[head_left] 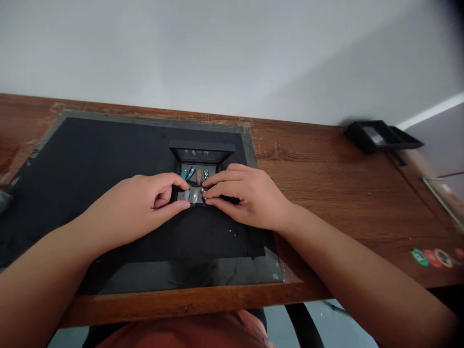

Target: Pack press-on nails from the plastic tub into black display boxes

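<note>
A small black display box [201, 145] with a raised, clear-windowed lid stands open on the black mat. Inside are several decorated press-on nails: teal ones [191, 173], a brownish one [198, 176] and one with a flower pattern at the back, paler ones [195, 195] in front. My left hand [139, 200] grips the left side of the box, thumb at the front corner and index finger curled above it. At the front right, my right hand [250, 195] has its thumb and fingers closed around a dark shiny press-on nail [203, 193], partly hidden by the fingertips.
The black mat [119, 154] lies under a clear sheet taped to the wooden table [300, 179]. Tiny shiny bits [232, 233] lie right of the box. A black tray [379, 135] stands back right, and colourful round pieces [429, 257] lie near the right edge. A wall rises behind.
</note>
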The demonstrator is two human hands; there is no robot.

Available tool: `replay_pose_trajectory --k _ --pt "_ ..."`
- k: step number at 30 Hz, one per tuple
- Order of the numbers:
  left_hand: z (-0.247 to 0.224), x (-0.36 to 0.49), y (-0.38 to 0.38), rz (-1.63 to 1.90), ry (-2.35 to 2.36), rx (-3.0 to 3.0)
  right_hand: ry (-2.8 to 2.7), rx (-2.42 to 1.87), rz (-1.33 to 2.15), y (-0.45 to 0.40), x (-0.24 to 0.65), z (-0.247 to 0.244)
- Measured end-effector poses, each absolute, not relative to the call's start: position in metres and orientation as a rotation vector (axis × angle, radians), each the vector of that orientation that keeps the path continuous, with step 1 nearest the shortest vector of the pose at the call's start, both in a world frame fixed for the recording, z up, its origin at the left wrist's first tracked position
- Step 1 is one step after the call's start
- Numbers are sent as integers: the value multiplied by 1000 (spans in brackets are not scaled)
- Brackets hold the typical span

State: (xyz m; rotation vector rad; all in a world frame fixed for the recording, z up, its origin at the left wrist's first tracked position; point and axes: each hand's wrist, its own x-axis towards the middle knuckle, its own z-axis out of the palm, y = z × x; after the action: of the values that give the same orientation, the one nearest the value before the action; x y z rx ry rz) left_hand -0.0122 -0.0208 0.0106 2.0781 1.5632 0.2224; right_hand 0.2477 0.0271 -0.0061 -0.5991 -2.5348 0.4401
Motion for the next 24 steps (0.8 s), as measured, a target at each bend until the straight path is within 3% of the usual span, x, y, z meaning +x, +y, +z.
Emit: replay_pose_trajectory --k 24 --pt "8 -15 -17 257 1514 2085 -2541 -553 382 29 249 -1"
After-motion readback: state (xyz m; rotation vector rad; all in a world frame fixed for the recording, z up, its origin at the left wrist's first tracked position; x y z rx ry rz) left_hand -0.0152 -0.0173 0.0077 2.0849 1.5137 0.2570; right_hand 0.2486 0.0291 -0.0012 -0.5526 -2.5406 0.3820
